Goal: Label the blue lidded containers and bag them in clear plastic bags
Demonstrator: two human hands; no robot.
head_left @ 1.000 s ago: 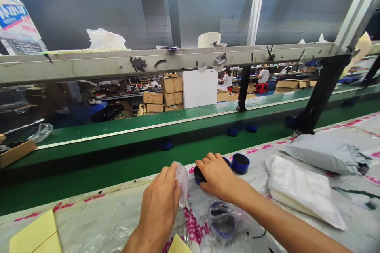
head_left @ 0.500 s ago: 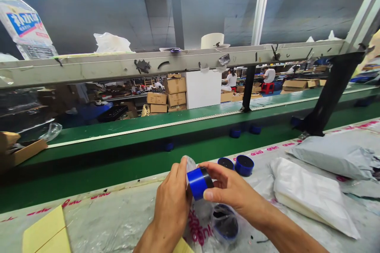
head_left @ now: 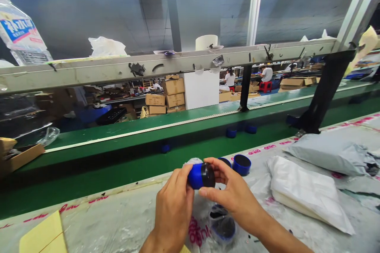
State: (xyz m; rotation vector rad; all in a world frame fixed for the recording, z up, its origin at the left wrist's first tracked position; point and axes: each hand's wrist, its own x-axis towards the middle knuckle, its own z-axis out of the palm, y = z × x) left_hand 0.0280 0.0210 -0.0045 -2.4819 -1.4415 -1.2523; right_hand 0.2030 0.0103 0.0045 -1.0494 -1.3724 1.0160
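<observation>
Between my hands is a short blue cylinder with a black end (head_left: 196, 176), tilted so the black end faces right. My left hand (head_left: 174, 201) is closed round its blue end, with a bit of clear plastic (head_left: 194, 161) showing behind. The thumb and fingers of my right hand (head_left: 231, 189) curve about the black end and grip it. Just beyond the right hand stands a similar blue round piece with a dark top (head_left: 241, 165), with another partly hidden beside it. Below my hands lies a dark round piece in clear plastic film (head_left: 222, 224).
White padded packets (head_left: 308, 189) and a grey plastic bag (head_left: 329, 154) lie at right. Yellow card (head_left: 44, 235) is at front left. Past the table edge, a green conveyor belt (head_left: 113, 178) carries several blue pieces. A metal rail (head_left: 178, 61) crosses above; two people sit far back.
The blue cylinder has turned so more of its black end shows. My right hand's fingers have shifted round that end. The view has moved slightly.
</observation>
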